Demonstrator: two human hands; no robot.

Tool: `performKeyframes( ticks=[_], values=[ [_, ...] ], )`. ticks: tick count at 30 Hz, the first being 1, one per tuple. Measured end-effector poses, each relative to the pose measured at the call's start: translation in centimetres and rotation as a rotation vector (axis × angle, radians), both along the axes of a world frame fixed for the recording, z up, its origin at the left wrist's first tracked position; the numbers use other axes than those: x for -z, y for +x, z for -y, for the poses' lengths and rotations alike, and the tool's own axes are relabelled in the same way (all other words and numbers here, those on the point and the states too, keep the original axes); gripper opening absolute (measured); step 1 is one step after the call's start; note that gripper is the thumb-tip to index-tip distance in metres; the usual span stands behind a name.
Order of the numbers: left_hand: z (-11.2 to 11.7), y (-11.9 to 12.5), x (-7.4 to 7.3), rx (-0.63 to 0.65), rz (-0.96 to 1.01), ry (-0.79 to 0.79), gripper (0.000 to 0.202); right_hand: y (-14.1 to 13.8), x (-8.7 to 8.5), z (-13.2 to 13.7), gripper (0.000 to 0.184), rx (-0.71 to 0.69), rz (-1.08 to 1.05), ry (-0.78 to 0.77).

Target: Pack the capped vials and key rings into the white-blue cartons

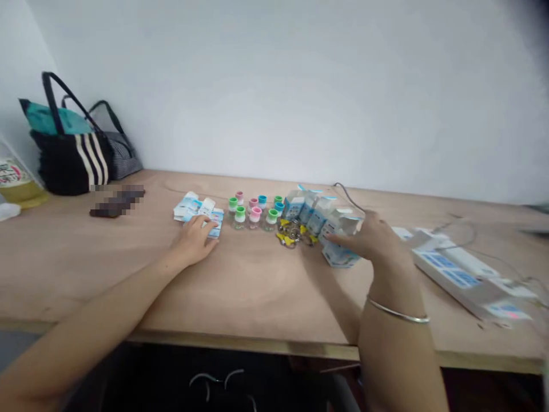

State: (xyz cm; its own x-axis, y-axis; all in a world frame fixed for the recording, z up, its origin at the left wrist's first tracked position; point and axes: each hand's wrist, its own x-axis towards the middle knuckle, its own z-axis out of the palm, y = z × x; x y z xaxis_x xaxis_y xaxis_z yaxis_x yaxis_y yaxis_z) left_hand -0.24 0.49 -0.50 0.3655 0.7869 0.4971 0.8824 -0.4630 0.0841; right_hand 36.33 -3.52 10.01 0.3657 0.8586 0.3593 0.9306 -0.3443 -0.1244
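My left hand [193, 243] lies on a small pile of flat white and blue cartons [198, 210], its fingertips over their near edge. My right hand [371, 237] has its fingers against a white and blue carton [341, 252] at the near end of a row of similar upright boxes [306, 209]. Between my hands stand several small clear bottles with green, pink and blue caps [253, 212]. A tangle of yellow and metal keyrings [291, 233] lies just in front of the boxes, to the left of my right hand.
The plywood table [86, 274] runs along a white wall. A striped black tote bag [71, 157] and a pixelated dark object [117, 200] are at the left. A long white and blue package [454, 269] and cables lie at the right.
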Motion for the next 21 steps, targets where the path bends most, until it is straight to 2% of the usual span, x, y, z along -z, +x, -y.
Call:
performKeyframes(
  ticks=[2,3,4,5,7,8,9,11,13,17,19,21],
  values=[
    [-0.2,-0.1,0.2,0.021,0.009,-0.002,0.037,-1.8,0.1,-0.1,0.076,0.021,0.06,0.183],
    [-0.4,-0.2,0.3,0.028,0.016,-0.007,0.036,-2.9,0.4,-0.2,0.067,-0.066,0.079,0.318],
    [-0.5,-0.2,0.4,0.035,0.027,-0.014,0.035,-4.1,0.8,-0.5,0.056,-0.228,0.056,0.389],
    [-0.6,-0.2,0.5,0.044,0.044,-0.023,0.033,-5.3,1.5,-0.8,0.045,-0.432,0.003,0.397],
    [-0.7,-0.1,0.7,0.067,0.103,-0.043,0.031,-7.6,3.3,-1.6,0.031,-0.873,-0.108,0.231],
    [-0.8,0.1,0.7,0.079,0.146,-0.05,0.029,-8.6,4.3,-1.9,0.027,-1.04,-0.126,0.12],
    [-0.8,0.2,0.8,0.085,0.201,-0.056,0.027,-9.5,5.2,-2.1,0.024,-1.144,-0.125,0.038],
    [-0.9,0.6,1.1,0.063,0.366,-0.066,0.02,-10.7,6.8,-2.3,0.018,-1.215,-0.13,-0.049],
    [-1.1,1.0,1.3,0.017,0.54,-0.066,0.013,-11.3,7.7,-2.3,0.016,-1.209,-0.147,-0.074],
    [-1.6,1.3,1.4,-0.047,0.697,-0.016,0.01,-11.2,7.9,-2.2,0.02,-1.211,-0.202,-0.034],
    [-1.7,1.2,1.1,-0.071,0.742,0.027,0.01,-10.9,7.9,-2.3,0.018,-1.219,-0.219,-0.004],
    [-1.5,0.9,0.4,-0.065,0.766,0.138,0.009,-10.7,7.9,-2.4,0.016,-1.216,-0.234,0.035]
  ],
)
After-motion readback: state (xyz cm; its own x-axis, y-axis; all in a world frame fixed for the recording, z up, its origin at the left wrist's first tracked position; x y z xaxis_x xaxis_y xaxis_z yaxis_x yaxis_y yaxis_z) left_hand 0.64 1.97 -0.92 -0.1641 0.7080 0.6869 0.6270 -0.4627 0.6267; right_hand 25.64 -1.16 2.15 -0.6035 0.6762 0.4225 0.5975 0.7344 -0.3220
